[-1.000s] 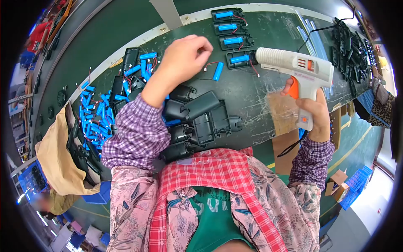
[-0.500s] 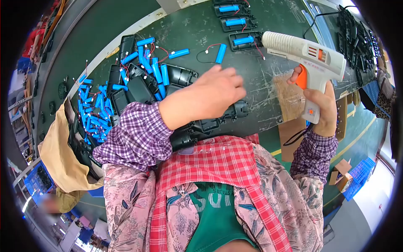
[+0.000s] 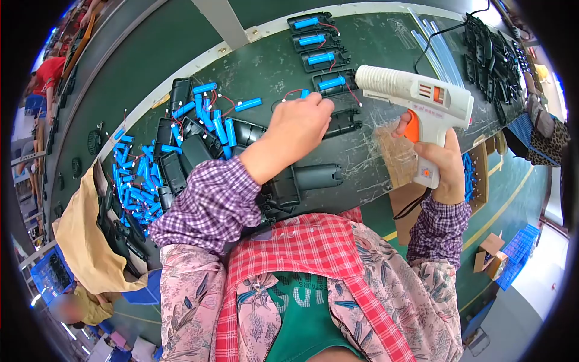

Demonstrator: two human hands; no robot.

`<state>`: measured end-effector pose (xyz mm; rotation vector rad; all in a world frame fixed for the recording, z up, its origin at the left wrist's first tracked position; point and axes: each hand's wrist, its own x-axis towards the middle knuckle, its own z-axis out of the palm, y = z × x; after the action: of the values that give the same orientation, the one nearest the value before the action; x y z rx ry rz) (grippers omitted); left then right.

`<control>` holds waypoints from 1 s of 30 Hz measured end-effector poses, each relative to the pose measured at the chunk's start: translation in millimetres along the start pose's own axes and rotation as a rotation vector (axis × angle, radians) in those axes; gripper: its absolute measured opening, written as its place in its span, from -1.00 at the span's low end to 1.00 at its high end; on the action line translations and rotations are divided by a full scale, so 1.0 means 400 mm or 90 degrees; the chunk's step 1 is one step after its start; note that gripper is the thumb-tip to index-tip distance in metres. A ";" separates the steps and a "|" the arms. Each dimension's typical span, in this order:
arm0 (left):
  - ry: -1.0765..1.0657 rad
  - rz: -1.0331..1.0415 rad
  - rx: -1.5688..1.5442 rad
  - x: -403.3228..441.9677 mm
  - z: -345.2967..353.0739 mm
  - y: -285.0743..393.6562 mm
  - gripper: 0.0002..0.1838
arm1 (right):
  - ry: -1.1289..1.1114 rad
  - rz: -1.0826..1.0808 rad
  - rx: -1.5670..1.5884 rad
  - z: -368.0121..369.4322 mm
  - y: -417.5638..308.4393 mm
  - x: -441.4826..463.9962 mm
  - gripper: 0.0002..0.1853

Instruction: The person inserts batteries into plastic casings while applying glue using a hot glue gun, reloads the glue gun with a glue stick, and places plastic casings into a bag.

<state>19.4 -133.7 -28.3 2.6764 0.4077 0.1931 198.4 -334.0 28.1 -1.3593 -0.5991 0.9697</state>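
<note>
1. Right hand [image 3: 445, 160]: I grasp the white glue gun [image 3: 435, 95] by its handle, its barrel over the desk [image 3: 259, 66].
2. Left hand [image 3: 297, 128]: half-curled at a blue battery [image 3: 305, 94]; I cannot tell whether it grips.
3. Four black casings [image 3: 341, 55] each hold a battery.
4. Lettering [image 3: 429, 111] on my gun is unreadably small.

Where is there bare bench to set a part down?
Bare bench: left of the row of filled housings, beyond the outlying blue battery; and between that row and the clear sticks, beyond the glue gun. Crowded: the left side, with its heap of blue batteries and jumbled black housings.
</note>
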 end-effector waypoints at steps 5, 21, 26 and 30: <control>-0.006 0.033 -0.053 -0.023 0.003 0.002 -0.72 | -0.004 0.005 -0.051 -0.023 -0.015 -0.032 -0.31; 0.037 -0.021 -0.110 0.020 0.051 -0.002 -0.51 | -0.054 0.152 -0.104 -0.025 -0.011 -0.067 -0.34; 0.044 -0.015 -0.135 0.037 0.061 0.002 -0.44 | -0.095 0.143 -0.101 -0.017 0.015 -0.047 -0.45; 0.043 -0.023 -0.140 0.040 0.061 0.006 -0.44 | -0.115 0.169 -0.128 -0.012 0.017 -0.033 -0.51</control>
<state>39.8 -140.2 -48.2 2.4505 0.4291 0.3001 194.4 -348.2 23.2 -1.5676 -0.6778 1.2839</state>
